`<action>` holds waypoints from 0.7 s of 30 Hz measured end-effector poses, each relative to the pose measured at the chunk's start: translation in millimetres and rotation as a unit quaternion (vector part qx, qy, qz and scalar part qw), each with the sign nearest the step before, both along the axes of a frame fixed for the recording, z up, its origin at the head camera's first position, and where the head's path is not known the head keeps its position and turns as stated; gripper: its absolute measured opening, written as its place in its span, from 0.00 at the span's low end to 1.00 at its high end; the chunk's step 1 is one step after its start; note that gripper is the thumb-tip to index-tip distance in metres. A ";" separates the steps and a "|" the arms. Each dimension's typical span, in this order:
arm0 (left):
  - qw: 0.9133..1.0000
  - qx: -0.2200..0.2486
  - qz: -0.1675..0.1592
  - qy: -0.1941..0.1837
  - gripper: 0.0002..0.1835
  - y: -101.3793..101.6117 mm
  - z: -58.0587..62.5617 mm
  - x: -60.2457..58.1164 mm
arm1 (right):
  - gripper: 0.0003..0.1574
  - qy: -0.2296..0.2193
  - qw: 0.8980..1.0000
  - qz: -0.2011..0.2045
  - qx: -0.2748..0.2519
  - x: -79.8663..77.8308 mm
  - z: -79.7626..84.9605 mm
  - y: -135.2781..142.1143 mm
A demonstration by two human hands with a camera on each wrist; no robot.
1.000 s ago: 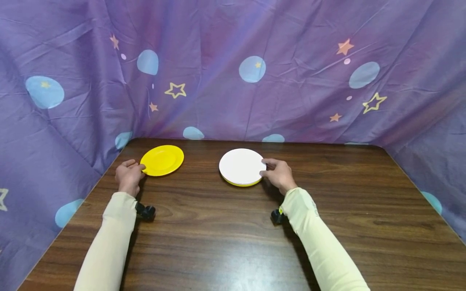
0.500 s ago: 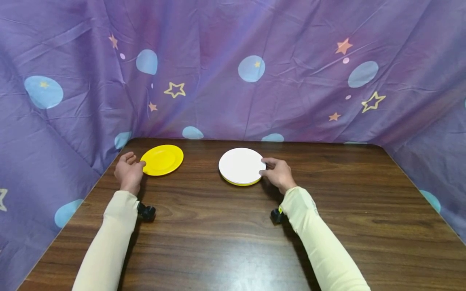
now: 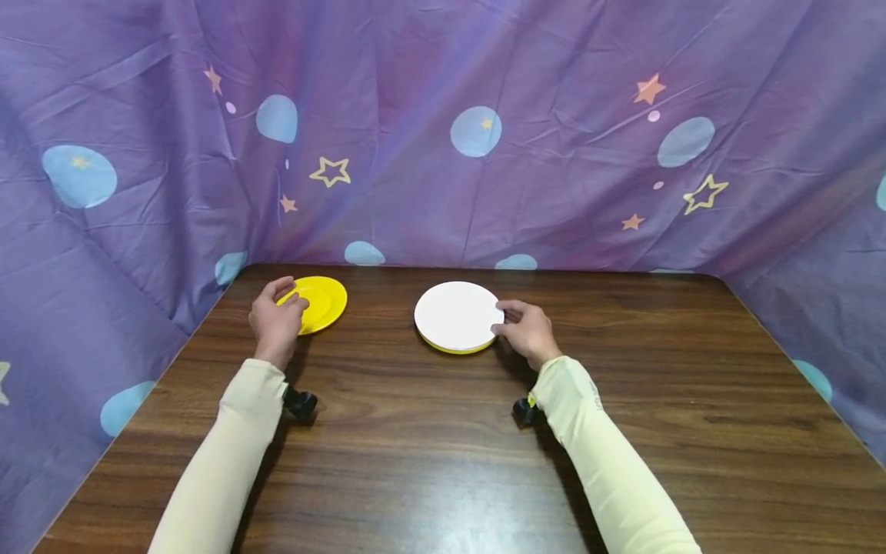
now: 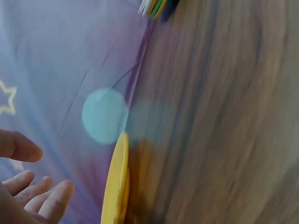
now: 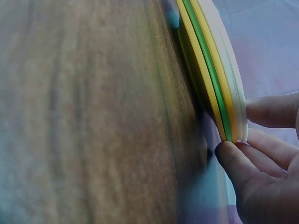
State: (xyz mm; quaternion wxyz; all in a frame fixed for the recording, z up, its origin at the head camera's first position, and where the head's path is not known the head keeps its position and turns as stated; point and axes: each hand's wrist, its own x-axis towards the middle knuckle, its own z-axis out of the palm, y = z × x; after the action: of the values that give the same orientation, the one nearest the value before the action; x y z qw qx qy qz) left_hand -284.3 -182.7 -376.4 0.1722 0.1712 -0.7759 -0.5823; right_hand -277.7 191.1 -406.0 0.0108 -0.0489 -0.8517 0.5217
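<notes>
A stack of plates (image 3: pixel 458 315) sits at the middle back of the table, white on top. Yellow and green rims show beneath the white in the right wrist view. My right hand (image 3: pixel 530 332) holds the stack by its right rim, with one digit against the white top plate (image 5: pixel 240 102) and other fingertips at the lower rims. To the left lies a single yellow plate (image 3: pixel 328 304). My left hand (image 3: pixel 278 319) hovers over its left part with fingers parted and nothing between them. In the left wrist view the yellow plate (image 4: pixel 114 191) appears edge-on, apart from the fingers.
The brown wooden table (image 3: pixel 415 431) ends at a purple curtain (image 3: pixel 388 92) patterned with stars, which surrounds the back and sides. A black wrist camera (image 3: pixel 301 404) hangs at the left wrist, another black camera (image 3: pixel 526 412) at the right.
My left hand has let go of the yellow plate's left rim, risen, and shifted right over the plate. The right hand and the stack have stayed in place.
</notes>
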 end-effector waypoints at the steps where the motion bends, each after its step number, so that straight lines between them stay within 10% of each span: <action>1: 1.000 0.003 -0.011 0.005 0.28 4.4 -0.5 0.2 | 0.31 0.001 1.000 0.000 -0.002 0.1 -0.2 0.2; 21: 0.985 0.029 -0.168 0.000 0.26 80.6 -16.8 5.0 | 0.31 0.004 1.000 -0.003 0.010 -2.0 -1.5 -0.4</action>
State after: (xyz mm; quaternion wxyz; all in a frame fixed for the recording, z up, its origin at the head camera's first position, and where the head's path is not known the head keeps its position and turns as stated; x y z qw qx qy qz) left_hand -279.3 -102.2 -393.2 0.0664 0.0435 -0.7764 -0.6252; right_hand -279.7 190.7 -407.4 0.0167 -0.0494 -0.8568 0.5129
